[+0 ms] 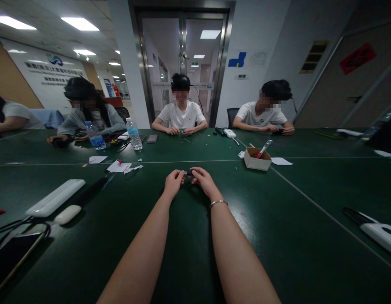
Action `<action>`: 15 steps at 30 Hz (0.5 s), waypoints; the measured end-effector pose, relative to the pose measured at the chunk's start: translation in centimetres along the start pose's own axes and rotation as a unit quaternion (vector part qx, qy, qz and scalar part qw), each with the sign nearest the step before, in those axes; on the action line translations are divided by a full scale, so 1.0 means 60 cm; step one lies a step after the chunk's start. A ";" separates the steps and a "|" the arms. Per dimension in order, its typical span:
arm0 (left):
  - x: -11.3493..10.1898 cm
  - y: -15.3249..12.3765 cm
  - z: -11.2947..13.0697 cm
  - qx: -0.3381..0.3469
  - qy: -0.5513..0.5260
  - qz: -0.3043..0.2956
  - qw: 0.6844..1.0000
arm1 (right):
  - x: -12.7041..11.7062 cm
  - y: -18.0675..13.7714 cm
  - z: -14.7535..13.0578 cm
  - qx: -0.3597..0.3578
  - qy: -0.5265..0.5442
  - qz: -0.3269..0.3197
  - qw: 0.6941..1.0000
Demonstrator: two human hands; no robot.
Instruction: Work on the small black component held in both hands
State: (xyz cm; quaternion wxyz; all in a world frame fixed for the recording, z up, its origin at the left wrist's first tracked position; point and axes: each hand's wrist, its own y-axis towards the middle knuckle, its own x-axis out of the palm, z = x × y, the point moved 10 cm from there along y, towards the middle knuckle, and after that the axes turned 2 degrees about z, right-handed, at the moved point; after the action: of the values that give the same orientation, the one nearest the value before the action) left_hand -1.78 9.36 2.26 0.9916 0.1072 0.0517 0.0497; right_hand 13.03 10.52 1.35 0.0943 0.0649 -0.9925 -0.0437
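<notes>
Above the dark green table (189, 236), both my arms reach forward and my hands meet near the middle of the view. A small black object (189, 172) with a silvery end at its left lies between them; its exact kind is too small to tell. My left hand (174, 183) is closed, its thumb and fingers pinching the silvery end. My right hand (203, 179) is closed on the black end, with a silver bracelet (218, 203) round that wrist. Fingers hide part of the object.
A small open box (258, 162) holding a tool stands ahead to the right. Paper scraps (119, 166) lie ahead left, near two water bottles (134, 135). At left are a white power bank (55, 198), a white case (68, 214) and a phone (16, 257). Several people sit opposite.
</notes>
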 end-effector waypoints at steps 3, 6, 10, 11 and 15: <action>-0.004 -0.003 0.002 -0.004 0.047 0.009 0.999 | 0.002 -0.001 -0.001 -0.002 -0.004 -0.007 1.000; -0.016 -0.002 0.000 -0.012 0.074 0.037 0.997 | 0.002 -0.001 0.000 -0.001 0.002 -0.012 1.000; -0.040 -0.002 -0.007 -0.038 0.077 0.090 0.992 | -0.004 0.002 0.004 0.002 0.018 -0.001 1.000; -0.042 -0.002 -0.007 -0.040 0.081 0.094 0.991 | -0.004 0.003 0.006 0.002 0.017 -0.001 1.000; -0.034 0.000 -0.003 -0.027 0.105 0.072 0.991 | -0.002 0.005 0.009 0.001 0.006 -0.006 1.000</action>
State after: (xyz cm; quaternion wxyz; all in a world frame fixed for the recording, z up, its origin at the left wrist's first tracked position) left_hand -3.83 9.16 2.25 0.9771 0.0779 0.1464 0.1332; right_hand 13.00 10.89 0.84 0.1001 0.0715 -0.9915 -0.0433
